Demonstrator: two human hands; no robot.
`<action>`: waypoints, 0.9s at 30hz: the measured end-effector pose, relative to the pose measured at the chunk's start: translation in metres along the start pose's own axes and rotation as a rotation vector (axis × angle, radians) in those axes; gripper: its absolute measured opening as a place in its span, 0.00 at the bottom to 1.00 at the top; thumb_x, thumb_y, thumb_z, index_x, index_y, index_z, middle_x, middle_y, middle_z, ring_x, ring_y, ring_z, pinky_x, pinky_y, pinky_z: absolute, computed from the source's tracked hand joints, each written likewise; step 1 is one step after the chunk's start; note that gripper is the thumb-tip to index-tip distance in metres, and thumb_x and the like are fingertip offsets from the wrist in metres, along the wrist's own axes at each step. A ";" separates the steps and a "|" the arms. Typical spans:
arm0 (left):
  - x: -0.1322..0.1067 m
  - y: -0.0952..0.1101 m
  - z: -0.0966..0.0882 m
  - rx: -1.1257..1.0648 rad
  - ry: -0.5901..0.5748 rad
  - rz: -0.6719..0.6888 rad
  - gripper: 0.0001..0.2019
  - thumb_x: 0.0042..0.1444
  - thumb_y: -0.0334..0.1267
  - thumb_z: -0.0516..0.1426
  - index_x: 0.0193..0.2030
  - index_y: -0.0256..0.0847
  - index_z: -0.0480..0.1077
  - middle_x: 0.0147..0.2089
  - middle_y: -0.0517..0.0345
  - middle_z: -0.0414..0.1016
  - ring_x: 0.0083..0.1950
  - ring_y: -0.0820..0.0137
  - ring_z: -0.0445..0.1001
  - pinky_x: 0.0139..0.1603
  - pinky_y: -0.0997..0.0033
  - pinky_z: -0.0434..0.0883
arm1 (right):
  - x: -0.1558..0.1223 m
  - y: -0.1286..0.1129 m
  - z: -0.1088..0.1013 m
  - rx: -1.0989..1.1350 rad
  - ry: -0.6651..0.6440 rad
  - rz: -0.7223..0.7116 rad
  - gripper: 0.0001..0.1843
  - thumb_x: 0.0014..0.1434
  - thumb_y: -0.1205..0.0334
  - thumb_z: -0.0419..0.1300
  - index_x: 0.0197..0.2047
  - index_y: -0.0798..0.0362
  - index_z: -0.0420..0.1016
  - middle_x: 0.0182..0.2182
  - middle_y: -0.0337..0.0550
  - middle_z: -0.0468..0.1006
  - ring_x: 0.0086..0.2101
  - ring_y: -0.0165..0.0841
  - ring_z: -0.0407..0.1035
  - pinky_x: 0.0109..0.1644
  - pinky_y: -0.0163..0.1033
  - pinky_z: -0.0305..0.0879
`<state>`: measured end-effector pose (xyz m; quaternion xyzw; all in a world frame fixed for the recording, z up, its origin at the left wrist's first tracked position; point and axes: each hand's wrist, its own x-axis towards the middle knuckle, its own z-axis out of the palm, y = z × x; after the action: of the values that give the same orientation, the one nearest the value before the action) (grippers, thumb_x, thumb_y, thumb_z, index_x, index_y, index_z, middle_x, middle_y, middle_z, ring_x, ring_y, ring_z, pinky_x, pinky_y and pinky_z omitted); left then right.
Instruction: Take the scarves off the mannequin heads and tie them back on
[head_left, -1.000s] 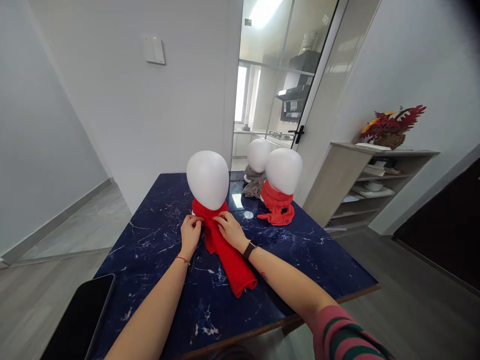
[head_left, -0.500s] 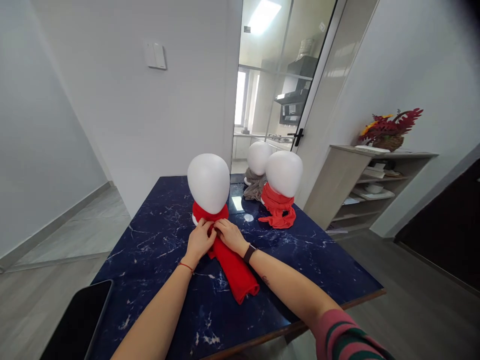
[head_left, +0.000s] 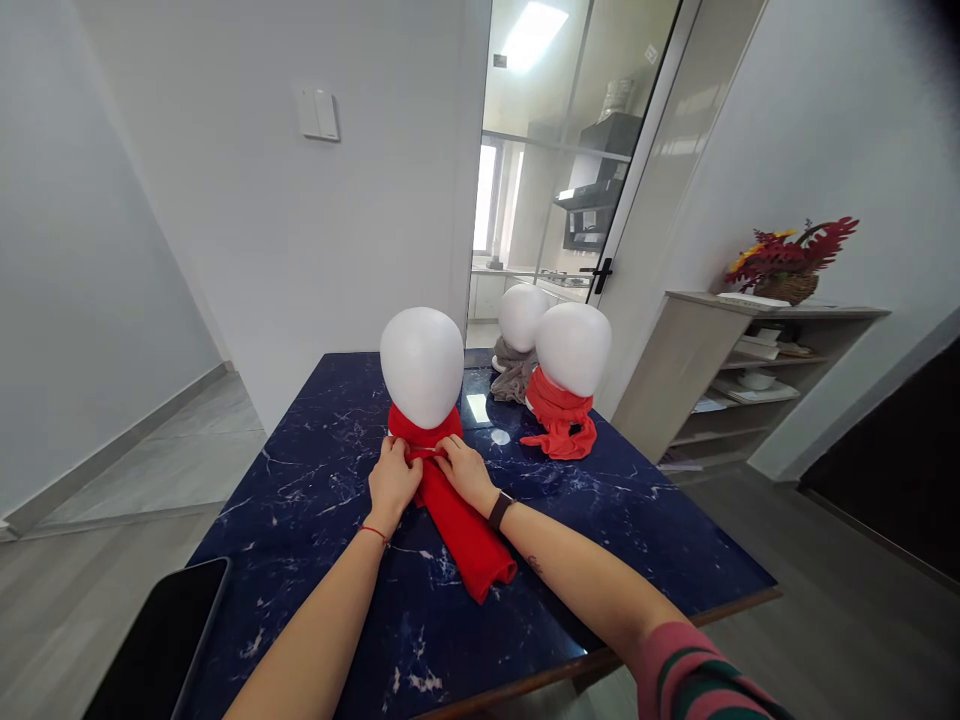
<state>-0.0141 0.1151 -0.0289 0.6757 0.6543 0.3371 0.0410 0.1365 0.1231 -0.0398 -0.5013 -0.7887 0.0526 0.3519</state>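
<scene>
A smooth white mannequin head (head_left: pixel 422 365) stands upright on the table. Around its neck goes a red scarf (head_left: pixel 466 535), whose tail hangs down and lies over the marbled tabletop toward me. My left hand (head_left: pixel 394 476) pinches the scarf at the left of the neck front. On the other side my right hand (head_left: pixel 463 470) grips the same scarf, its fingers curled into the cloth. Between the two hands the fabric is drawn in a fold. The fingertips are partly hidden in the cloth.
To the right stands a mannequin head (head_left: pixel 574 345) wearing a coral-red scarf (head_left: pixel 561 418). Behind it, another head (head_left: pixel 523 317) has a grey scarf (head_left: pixel 514 375). A phone (head_left: pixel 157 640) lies at the near left of the dark blue table (head_left: pixel 322 420). A shelf unit (head_left: pixel 739 390) stands beyond.
My hands have moved a little apart, the left one slightly left and the right one slightly right, spreading the cloth between them. The view has shifted slightly.
</scene>
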 end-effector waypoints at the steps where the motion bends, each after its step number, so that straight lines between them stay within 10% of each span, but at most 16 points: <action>1: 0.001 -0.001 -0.001 0.001 0.001 -0.026 0.03 0.54 0.37 0.51 0.34 0.43 0.63 0.45 0.52 0.69 0.35 0.65 0.73 0.30 0.67 0.64 | 0.000 0.001 0.000 0.005 0.014 0.026 0.08 0.62 0.68 0.54 0.44 0.51 0.70 0.39 0.42 0.72 0.37 0.32 0.70 0.41 0.35 0.65; 13: 0.001 0.005 -0.006 0.194 0.044 0.127 0.09 0.53 0.40 0.53 0.39 0.42 0.68 0.44 0.45 0.70 0.48 0.53 0.67 0.45 0.56 0.65 | -0.001 0.004 0.003 0.115 0.035 -0.043 0.12 0.64 0.65 0.52 0.46 0.49 0.75 0.39 0.42 0.71 0.38 0.30 0.70 0.44 0.35 0.66; 22: 0.011 -0.017 0.003 -0.230 0.151 -0.234 0.05 0.51 0.32 0.49 0.32 0.42 0.65 0.31 0.55 0.69 0.34 0.64 0.70 0.38 0.64 0.67 | 0.000 0.008 0.006 0.042 0.072 0.070 0.12 0.64 0.64 0.52 0.46 0.48 0.74 0.40 0.42 0.71 0.37 0.32 0.70 0.41 0.35 0.65; 27: 0.012 -0.018 0.005 -0.267 0.101 -0.152 0.15 0.47 0.24 0.47 0.38 0.42 0.68 0.38 0.52 0.72 0.40 0.64 0.72 0.43 0.65 0.68 | -0.001 0.007 0.006 0.019 0.059 0.064 0.14 0.64 0.66 0.51 0.48 0.45 0.74 0.40 0.41 0.70 0.36 0.31 0.70 0.39 0.33 0.64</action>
<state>-0.0281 0.1308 -0.0368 0.5951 0.6540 0.4506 0.1230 0.1385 0.1276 -0.0475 -0.5244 -0.7609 0.0563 0.3779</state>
